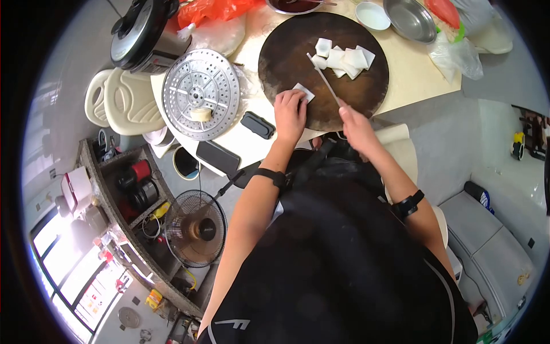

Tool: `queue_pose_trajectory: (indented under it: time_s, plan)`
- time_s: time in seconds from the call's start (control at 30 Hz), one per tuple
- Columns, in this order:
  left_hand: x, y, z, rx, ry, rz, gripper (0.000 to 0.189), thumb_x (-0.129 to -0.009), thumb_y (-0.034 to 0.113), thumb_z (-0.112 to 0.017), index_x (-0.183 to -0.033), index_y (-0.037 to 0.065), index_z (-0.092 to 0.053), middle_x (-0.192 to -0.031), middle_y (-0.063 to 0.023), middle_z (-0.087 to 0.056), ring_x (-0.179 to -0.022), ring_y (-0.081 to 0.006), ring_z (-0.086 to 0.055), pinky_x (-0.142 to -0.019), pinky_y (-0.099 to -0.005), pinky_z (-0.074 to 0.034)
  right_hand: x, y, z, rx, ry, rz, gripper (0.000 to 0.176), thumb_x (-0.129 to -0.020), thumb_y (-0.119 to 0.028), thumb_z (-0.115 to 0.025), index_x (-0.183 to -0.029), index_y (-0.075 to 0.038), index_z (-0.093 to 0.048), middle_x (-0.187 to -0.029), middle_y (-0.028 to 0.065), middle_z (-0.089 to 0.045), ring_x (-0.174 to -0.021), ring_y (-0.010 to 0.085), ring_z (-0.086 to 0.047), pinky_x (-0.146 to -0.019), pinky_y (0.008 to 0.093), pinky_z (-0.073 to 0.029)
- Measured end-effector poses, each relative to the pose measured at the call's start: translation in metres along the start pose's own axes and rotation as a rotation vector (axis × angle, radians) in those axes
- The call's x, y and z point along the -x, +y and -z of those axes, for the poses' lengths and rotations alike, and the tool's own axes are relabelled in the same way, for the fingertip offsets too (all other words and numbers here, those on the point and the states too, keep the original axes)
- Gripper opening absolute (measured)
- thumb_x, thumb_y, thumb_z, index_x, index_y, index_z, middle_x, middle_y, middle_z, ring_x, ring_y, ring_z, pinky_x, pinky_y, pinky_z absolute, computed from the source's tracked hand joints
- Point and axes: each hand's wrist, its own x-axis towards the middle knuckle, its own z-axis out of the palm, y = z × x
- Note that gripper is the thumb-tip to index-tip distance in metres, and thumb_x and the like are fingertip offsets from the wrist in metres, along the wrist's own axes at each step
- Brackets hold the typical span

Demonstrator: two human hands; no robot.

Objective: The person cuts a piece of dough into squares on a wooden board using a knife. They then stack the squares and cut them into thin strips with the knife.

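Note:
My left hand (290, 116) rests at the lower left edge of a round dark cutting board (281, 63), its fingers bent over a white slice (305, 92). A knife (325, 79) is in my right hand (356, 127), whose fingers are wrapped round its handle. Seen nearly edge-on, the blade points up and left across the board. Near its tip lie several thin white squarish slices (346, 59), some overlapping, at the upper right of the board.
A perforated metal steamer plate (220, 77) with a pale piece (200, 114) on it stands left. Two dark phone-like objects (257, 125) (218, 157) lie near the table edge. Behind are a white bowl (372, 16), a metal bowl (410, 20), plastic bags (220, 35) and a cooker (140, 37).

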Motion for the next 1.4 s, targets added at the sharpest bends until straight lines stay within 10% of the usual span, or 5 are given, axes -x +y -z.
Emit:
queue_pose_trajectory:
  time_s: [0.17, 0.9, 1.07, 1.23, 1.4]
  plan:
    - [-0.001, 0.002, 0.005, -0.013, -0.021, 0.0, 0.023, -0.085, 0.003, -0.075, -0.109, 0.003, -0.072, -0.117, -0.0123, -0.071, -0.115, -0.0396, -0.06, -0.101, -0.0491, -0.049, 0.011, -0.006, -0.001, 0.317, -0.025, 0.269, 0.053, -0.114, -0.041, -0.046, -0.155, -0.008, -0.056, -0.115, 0.0317, -0.074, -0.114, 0.0495, -0.069, -0.099, 0.0494, -0.055]
    - [-0.002, -0.003, 0.006, -0.057, -0.066, -0.046, 0.041, -0.078, -0.001, -0.074, -0.119, 0.003, -0.071, -0.121, -0.0151, -0.07, -0.114, -0.043, -0.059, -0.1, -0.0503, -0.049, 0.025, -0.002, -0.017, 0.543, -0.025, 0.206, 0.055, -0.112, -0.044, -0.05, -0.16, -0.017, -0.049, -0.084, 0.0272, -0.073, -0.082, 0.0508, -0.071, -0.077, 0.0607, -0.056]
    - [-0.004, -0.001, 0.003, -0.047, -0.037, -0.024, 0.027, -0.084, 0.003, -0.075, -0.111, 0.003, -0.072, -0.116, -0.0126, -0.071, -0.114, -0.0407, -0.06, -0.099, -0.0484, -0.05, 0.007, 0.022, -0.009, 0.271, 0.08, 0.377, 0.053, -0.112, -0.045, -0.05, -0.149, -0.008, -0.062, -0.108, 0.026, -0.077, -0.104, 0.0481, -0.073, -0.095, 0.0496, -0.056]
    - [-0.005, 0.008, 0.006, -0.04, -0.015, 0.009, 0.016, -0.087, 0.006, -0.078, -0.102, 0.002, -0.073, -0.112, -0.0113, -0.073, -0.111, -0.0375, -0.062, -0.098, -0.0459, -0.051, -0.004, -0.031, 0.019, 0.0, -0.117, -0.17, 0.06, -0.114, -0.049, -0.044, -0.153, -0.006, -0.058, -0.131, 0.0285, -0.072, -0.126, 0.0417, -0.068, -0.108, 0.0438, -0.051]
    - [-0.004, 0.007, 0.005, -0.054, -0.04, 0.042, 0.026, -0.083, 0.001, -0.075, -0.109, 0.003, -0.074, -0.118, -0.0139, -0.071, -0.115, -0.0401, -0.061, -0.101, -0.0472, -0.051, 0.024, -0.014, 0.004, 0.275, -0.054, 0.224, 0.057, -0.113, -0.046, -0.047, -0.152, -0.006, -0.058, -0.124, 0.0304, -0.072, -0.119, 0.0488, -0.067, -0.104, 0.0497, -0.052]
